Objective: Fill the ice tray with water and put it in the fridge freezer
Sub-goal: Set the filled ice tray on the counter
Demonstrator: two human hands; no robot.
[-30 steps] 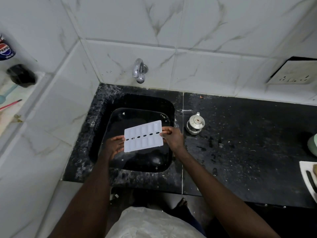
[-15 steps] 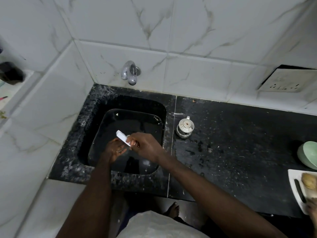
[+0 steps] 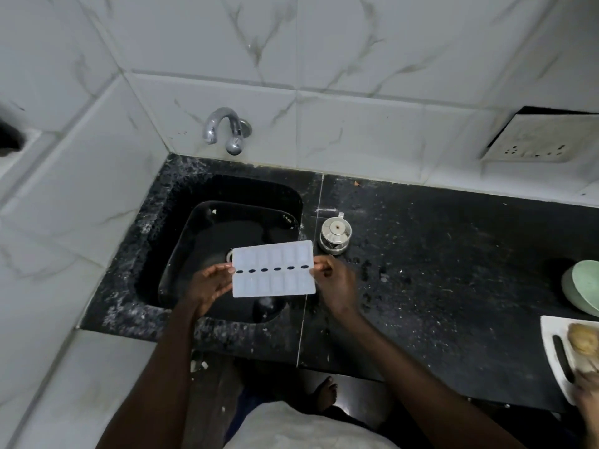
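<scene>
A white ice tray (image 3: 274,268) with two rows of cells and a line of dark slots down its middle is held flat above the black sink (image 3: 181,228). My left hand (image 3: 207,286) pinches its left short edge, thumb on top. My right hand (image 3: 337,283) pinches the right short edge. The chrome tap (image 3: 227,131) juts from the tiled wall behind the sink, well beyond the tray; no water is seen running from it. I cannot tell whether the cells hold water.
A small steel lidded pot (image 3: 335,234) stands on the black counter (image 3: 437,270) just right of the sink. At the far right are a green bowl (image 3: 583,290) and a white board (image 3: 557,351) with a knife and food. A wall socket (image 3: 531,140) is upper right.
Half a second ago the tray was turned on edge between my hands low in the sink; now it lies flat again, face up, held at both ends.
</scene>
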